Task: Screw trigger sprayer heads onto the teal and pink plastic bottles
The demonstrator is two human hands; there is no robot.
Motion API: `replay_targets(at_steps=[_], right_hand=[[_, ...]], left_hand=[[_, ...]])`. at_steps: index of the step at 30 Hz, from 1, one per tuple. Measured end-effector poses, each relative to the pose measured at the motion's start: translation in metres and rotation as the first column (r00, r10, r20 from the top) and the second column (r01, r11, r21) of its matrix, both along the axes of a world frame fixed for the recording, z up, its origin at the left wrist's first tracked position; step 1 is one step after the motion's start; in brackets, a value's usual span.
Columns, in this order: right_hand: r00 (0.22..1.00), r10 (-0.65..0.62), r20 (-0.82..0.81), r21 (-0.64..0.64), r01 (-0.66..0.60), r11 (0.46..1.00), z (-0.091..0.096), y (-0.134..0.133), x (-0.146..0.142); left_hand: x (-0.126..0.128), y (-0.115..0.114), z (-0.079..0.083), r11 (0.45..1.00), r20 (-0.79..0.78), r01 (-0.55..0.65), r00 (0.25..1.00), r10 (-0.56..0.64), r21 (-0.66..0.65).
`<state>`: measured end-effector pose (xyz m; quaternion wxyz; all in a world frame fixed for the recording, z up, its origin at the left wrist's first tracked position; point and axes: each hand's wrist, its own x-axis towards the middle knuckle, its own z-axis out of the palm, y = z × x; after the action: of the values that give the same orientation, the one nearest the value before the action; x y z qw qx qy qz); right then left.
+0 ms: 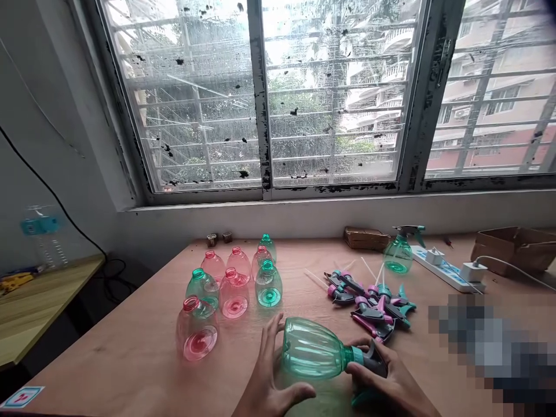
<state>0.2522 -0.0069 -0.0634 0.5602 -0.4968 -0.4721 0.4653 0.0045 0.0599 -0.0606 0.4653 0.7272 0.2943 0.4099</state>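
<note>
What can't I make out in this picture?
In the head view:
Whatever the pixelated patch covers.
Some fingers of the right hand, partly behind the grey spray head.
The arm beyond the left hand, cut by the bottom edge.
The floor of the open brown box, hidden by its front wall.

daylight glares through the grey-framed glass window (259,98) beyond the bare right hand (393,375), with blocky pixelation to its right.

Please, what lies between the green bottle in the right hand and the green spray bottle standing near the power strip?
In the head view, a pile of loose spray heads lies between the held bottle and the standing spray bottle.
</note>
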Motion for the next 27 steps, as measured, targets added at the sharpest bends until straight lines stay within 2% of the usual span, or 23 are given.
replay_targets(at_steps=[4,7,10,14,18,23,27], right_hand=[[0.999,0.032,0.034,0.007,-0.032,0.999,0.003,-0.001,0.001],[0.998,0.053,0.025,0.008,-0.053,0.999,0.002,-0.001,0.003],[0.998,0.063,-0.004,0.017,-0.062,0.998,-0.001,0.0,0.004],[0.999,0.053,-0.002,0.031,-0.053,0.998,-0.004,-0.002,0.005],[1.0,0.021,0.013,0.021,-0.021,1.0,-0.005,-0.002,0.006],[1.0,0.012,0.002,0.005,-0.012,1.0,0.0,-0.003,0.005],[0.999,0.003,0.052,0.008,-0.003,1.0,0.005,-0.006,0.003]], left_hand=[[0.0,-0.003,0.013,0.997,-0.114,-0.069,0.991,0.071,0.022],[0.0,0.0,0.007,0.999,-0.15,-0.045,0.988,0.048,0.026],[0.001,0.0,0.001,1.0,-0.117,0.012,0.993,-0.012,-0.001],[0.0,-0.004,0.004,0.998,-0.081,0.038,0.996,-0.042,-0.055],[-0.002,-0.006,0.008,1.0,-0.139,0.016,0.99,-0.018,-0.014],[-0.001,-0.004,0.0,0.999,-0.188,0.013,0.982,-0.004,0.048],[0.0,-0.005,0.001,1.0,-0.169,0.018,0.985,-0.016,0.008]])
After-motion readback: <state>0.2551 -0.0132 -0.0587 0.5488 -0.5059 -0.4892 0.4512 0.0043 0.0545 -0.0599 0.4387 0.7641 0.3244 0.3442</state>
